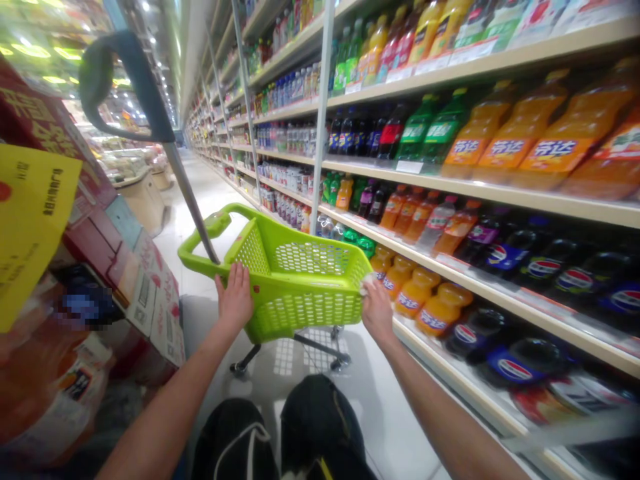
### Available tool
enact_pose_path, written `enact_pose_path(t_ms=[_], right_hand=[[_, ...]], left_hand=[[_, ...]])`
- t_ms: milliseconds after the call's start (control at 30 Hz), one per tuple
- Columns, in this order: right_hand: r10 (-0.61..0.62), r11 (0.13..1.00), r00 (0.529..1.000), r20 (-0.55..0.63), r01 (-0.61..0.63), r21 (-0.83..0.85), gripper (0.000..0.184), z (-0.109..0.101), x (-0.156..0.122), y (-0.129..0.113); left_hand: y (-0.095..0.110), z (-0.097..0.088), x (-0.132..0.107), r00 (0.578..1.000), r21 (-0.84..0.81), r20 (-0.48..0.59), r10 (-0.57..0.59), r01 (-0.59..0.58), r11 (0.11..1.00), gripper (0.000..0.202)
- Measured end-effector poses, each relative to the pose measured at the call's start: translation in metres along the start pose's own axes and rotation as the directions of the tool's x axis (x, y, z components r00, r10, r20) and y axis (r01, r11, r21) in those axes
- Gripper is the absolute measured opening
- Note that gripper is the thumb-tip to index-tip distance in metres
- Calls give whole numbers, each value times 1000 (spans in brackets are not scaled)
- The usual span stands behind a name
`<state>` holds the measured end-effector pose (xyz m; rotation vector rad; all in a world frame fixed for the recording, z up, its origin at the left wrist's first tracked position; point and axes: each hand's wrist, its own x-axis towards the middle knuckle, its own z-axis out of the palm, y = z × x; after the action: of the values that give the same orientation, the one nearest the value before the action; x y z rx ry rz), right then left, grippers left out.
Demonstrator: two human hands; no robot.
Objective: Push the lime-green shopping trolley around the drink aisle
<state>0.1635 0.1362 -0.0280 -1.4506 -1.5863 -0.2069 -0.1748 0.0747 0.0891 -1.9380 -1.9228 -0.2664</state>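
A lime-green wheeled shopping basket [305,303] with perforated sides stands on the floor in front of me, and nothing shows inside it. Its long grey pole ends in a dark loop handle [137,80] at upper left. My left hand [237,298] lies against the near side by the left end, fingers stretched up to the rim. At the right corner, my right hand [377,308] has its fingers closed on a crumpled white wipe [369,283], which touches the basket's rim. Whether the wipe is paper or cloth I cannot tell.
Shelves of drink bottles [500,140] line the right side, with a shelf edge [450,267] close to my right arm. Stacked cartons [155,313] and a yellow sign [35,227] stand on the left. My knees [320,427] are below the basket. An aisle [195,180] runs ahead.
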Motion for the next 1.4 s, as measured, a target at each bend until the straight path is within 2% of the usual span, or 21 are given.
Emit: enact_pose_path(t_ms=[100,267,367,467,567,667,767,867,967,1100,1200,1300,1400], right_hand=[[-61,997,997,38,59,56,40,12,1,-23],[-244,951,962,122,213,226,44,45,3,-99],[-340,911,930,138,290,294,43,57,2,-128],[-359,904,925,126,310,295,40,58,0,-123],[-320,924,942,102,287,252,36,52,1,-94],[-270,944,959,87,246,222,35,46,4,-71],[-264,944,960,92,238,229,36,48,5,-77],[-298,924,949,108,258,281,38,59,5,-107],[-352,884,927,134,281,375,42,71,6,-143],[-411,822,900,149,294,488,46,76,16,-183],[-446,784,889,104,332,524,45,65,35,-213],[-500,735,865,-31,443,513,45,41,73,-255],[-569,654,796,-208,591,472,45,10,123,-307]], left_hand=[[6,-1,-1,1000,-19,28,-9,9,1000,65],[9,-5,-4,999,-42,39,8,-7,999,65],[5,-8,-8,999,-46,21,31,-30,998,61],[-4,-9,-11,1000,-38,-6,30,-30,999,60],[-11,-8,-13,999,-35,-4,47,-47,998,62],[-8,-4,-13,999,-48,6,41,-40,998,62],[0,-1,-13,1000,-60,0,16,-16,998,63],[5,-1,-15,999,-81,-17,27,-28,996,63],[0,-4,-18,997,-145,-74,35,-46,988,62],[-20,-11,-21,977,-216,-191,-99,56,975,59],[-39,-16,-14,958,-207,-207,-197,154,966,61],[-53,-20,-3,958,-162,-171,-229,202,966,60],[-61,-20,6,973,-120,-108,-202,189,975,58]])
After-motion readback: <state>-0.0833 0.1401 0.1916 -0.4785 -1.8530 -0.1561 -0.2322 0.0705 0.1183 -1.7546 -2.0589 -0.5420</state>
